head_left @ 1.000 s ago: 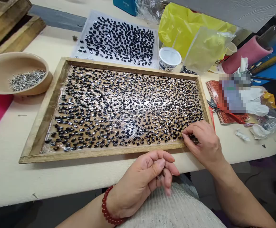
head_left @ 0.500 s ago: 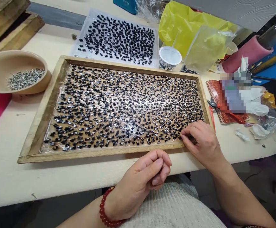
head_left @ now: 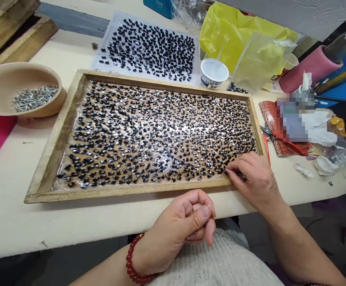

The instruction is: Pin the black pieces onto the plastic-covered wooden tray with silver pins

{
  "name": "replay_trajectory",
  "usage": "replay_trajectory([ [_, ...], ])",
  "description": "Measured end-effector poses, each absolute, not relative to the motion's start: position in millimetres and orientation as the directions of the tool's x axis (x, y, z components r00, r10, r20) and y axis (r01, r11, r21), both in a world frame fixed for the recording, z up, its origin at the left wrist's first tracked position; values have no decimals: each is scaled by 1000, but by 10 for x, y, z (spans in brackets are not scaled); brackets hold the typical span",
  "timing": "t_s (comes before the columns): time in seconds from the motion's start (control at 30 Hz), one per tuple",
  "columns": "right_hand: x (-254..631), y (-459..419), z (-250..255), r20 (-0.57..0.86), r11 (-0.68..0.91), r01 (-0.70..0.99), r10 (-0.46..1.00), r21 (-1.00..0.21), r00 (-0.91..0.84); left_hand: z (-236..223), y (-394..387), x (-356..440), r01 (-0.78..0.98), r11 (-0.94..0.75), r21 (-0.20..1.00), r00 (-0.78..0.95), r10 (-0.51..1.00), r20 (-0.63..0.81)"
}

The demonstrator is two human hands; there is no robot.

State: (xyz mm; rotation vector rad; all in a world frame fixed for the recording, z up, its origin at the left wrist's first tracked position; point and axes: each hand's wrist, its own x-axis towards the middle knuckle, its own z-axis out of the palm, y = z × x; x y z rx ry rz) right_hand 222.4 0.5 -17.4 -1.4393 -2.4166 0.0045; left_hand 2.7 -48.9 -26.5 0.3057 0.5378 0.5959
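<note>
A shallow wooden frame tray [head_left: 125, 192] lies on the table, its floor covered with many small shiny black pieces [head_left: 149, 135], several of them showing thin pins. Over its near right corner, my right hand [head_left: 252, 172] is closed, thumb and index finger pinched beside the pieces; what they pinch is too small to make out. Just in front of the near rim, my left hand [head_left: 187, 222] is curled, the thumb pressed on the fingers. Its palm is hidden, and I cannot see what it holds, if anything. A red bead bracelet [head_left: 134, 258] circles the left wrist.
At the left stands a beige bowl [head_left: 46, 73] of metal pins. Behind the tray lie a white sheet [head_left: 101, 71] with black pieces and a white cup [head_left: 214, 71]. A yellow bag [head_left: 220, 28] is beyond. Pliers [head_left: 266, 130] and crumpled tissues [head_left: 324, 165] sit at the right.
My left thumb has slid forward over the fingers, and the left fingers have shifted a little. My right hand stays pinched at the same corner. The view has shifted slightly.
</note>
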Motion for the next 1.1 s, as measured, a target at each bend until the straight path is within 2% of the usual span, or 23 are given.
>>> replay_trajectory([
  [0.17, 2287, -31, -120, 281, 486, 855, 859, -181, -428, -269, -505, 21, -454, 780, 430, 697, 612, -374],
  [0.37, 2091, 77, -33, 322, 541, 787, 833, -296, -451, -285, -505, 27, -479, 768, 425, 705, 625, -335],
  [0.43, 1963, 144, -35, 316, 572, 763, 815, -301, -486, -285, -511, 7, -473, 770, 429, 715, 620, -324],
  [0.83, 1636, 333, -134, 256, 607, 785, 784, -124, -566, -309, -524, -135, -496, 743, 450, 711, 645, -281],
  [1.1, 1618, 335, -137, 231, 608, 788, 784, -94, -577, -336, -527, -161, -513, 738, 440, 723, 647, -242],
])
